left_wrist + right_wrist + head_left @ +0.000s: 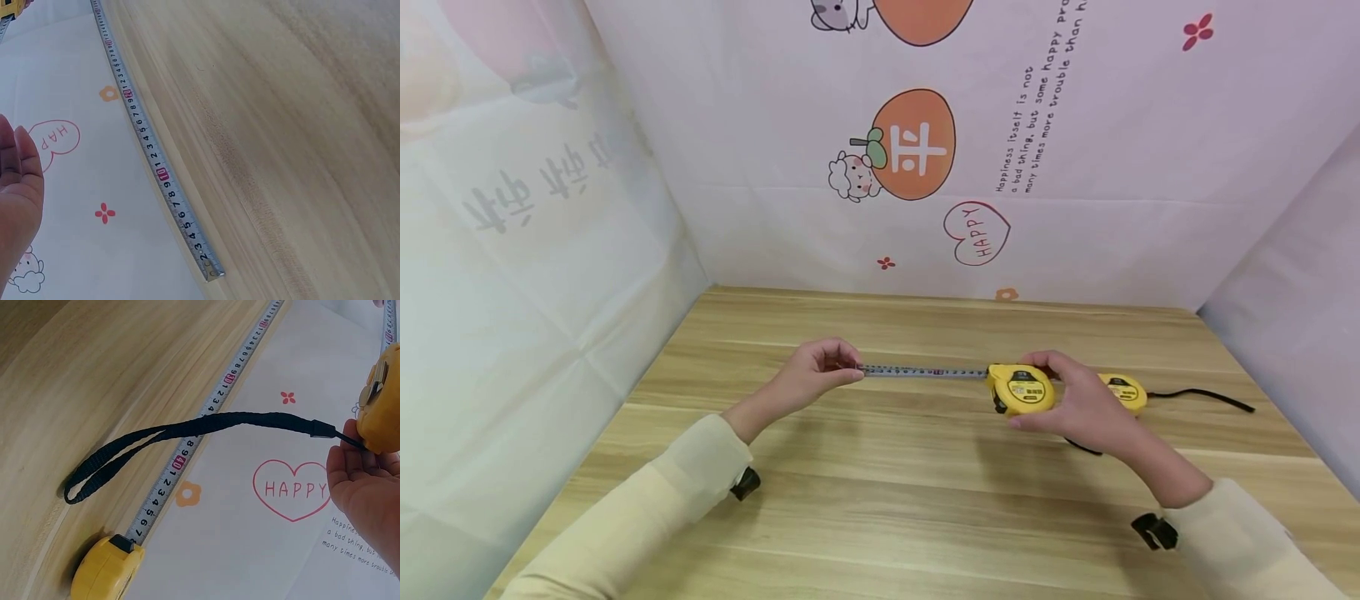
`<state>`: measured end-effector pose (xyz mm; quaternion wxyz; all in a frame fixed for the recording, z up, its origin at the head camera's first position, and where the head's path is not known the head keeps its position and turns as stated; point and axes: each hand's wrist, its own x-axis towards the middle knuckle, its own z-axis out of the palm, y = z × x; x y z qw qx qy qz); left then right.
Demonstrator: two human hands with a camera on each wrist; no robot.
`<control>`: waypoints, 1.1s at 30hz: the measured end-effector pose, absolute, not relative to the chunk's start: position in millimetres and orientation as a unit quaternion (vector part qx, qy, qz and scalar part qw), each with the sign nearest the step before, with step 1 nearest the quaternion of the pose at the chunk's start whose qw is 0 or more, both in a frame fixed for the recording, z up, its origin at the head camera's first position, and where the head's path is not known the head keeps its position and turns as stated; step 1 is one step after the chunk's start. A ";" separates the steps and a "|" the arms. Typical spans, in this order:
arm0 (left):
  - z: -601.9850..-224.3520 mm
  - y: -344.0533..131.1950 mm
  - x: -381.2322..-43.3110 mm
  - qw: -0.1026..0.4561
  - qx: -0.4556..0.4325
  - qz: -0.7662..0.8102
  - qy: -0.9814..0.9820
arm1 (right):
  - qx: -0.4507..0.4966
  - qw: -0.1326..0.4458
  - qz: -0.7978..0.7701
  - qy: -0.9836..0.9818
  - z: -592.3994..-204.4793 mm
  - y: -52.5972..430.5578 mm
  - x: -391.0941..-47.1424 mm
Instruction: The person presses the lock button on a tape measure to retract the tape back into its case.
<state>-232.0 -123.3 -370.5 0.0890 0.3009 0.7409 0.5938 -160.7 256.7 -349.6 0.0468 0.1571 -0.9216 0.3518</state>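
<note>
My right hand grips a yellow tape measure by its case, held above the table. Its blade stretches left to my left hand, where thumb and fingers pinch the end; the exact contact is hidden. A black wrist strap hangs from the held case. Behind the right hand, a second yellow tape measure lies on the table. Its drawn-out blade lies flat, with the metal end hook showing in the left wrist view.
The wood-grain table meets a printed cloth wall at its back edge, with more cloth at both sides. A black strap trails right from the lying tape measure. Dark wrist mounts sit under both sleeves.
</note>
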 end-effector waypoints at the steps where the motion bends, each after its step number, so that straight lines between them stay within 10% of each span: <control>1: -370.7 -122.7 -232.0 0.088 0.302 0.593 0.741 | 0.156 0.046 0.352 -0.922 -349.8 256.6 -160.8; 33: -368.3 -108.3 -229.1 0.093 0.304 0.588 0.744 | 0.161 0.032 0.379 -0.911 -347.2 248.3 -160.1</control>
